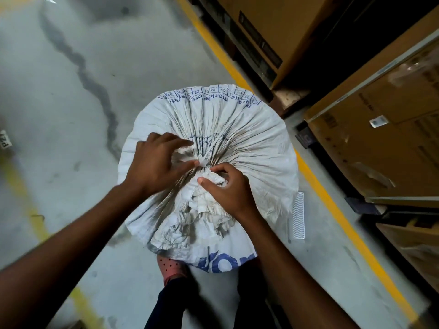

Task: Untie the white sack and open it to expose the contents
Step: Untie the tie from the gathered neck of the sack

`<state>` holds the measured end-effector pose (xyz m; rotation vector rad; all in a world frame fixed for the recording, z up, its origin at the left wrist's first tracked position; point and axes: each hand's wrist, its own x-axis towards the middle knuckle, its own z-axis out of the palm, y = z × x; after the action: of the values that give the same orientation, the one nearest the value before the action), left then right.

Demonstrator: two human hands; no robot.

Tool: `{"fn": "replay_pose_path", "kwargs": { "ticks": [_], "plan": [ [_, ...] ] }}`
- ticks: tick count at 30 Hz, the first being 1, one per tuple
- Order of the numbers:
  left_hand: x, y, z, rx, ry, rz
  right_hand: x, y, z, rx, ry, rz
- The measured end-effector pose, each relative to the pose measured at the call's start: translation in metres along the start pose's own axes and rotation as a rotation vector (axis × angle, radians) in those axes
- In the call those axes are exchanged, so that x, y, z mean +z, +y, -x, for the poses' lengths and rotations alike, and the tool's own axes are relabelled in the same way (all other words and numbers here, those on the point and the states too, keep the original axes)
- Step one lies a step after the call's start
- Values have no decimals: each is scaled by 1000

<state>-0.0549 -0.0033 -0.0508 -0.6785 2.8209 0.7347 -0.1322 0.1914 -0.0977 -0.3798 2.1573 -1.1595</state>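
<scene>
A full white woven sack (pixel 249 129) with blue print stands upright on the floor below me. Its mouth is gathered into pleats and bound at a white tie knot (pixel 203 163) near the centre. The loose frilled top of the sack (pixel 199 217) fans out toward me below the knot. My left hand (pixel 156 165) lies on the sack left of the knot, fingertips pinching at the tie. My right hand (pixel 228 188) grips the bunched neck just below and right of the knot. The contents are hidden.
Grey concrete floor (pixel 71 91) with a dark crack lies to the left. A yellow floor line (pixel 332 205) runs diagonally on the right, beyond it large cardboard boxes (pixel 380 143) on racking. A white ribbed plastic strip (pixel 298 216) lies beside the sack. My foot in a pink shoe (pixel 169 267) is below.
</scene>
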Motion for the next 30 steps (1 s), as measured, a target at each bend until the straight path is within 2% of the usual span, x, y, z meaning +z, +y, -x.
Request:
{"fn": "replay_pose_path", "kwargs": {
  "ticks": [3, 12, 17, 20, 25, 30],
  "plan": [
    [1, 8, -31, 39, -103, 25, -3, 4, -3, -15, 0, -39],
    [19, 4, -51, -80, -257, 113, -5, 6, -3, -24, -28, -85],
    [21, 0, -49, -98, -209, 147, -1, 6, -4, -10, 56, -237],
    [20, -9, -42, -117, -155, 196, 7, 10, -15, 49, 107, -244],
    [25, -29, -31, -125, -89, 399, 12, 6, -33, 65, -2, -286],
    [27, -30, -27, -83, -62, 523, 15, 5, -45, 47, -52, -126]
  ]
}}
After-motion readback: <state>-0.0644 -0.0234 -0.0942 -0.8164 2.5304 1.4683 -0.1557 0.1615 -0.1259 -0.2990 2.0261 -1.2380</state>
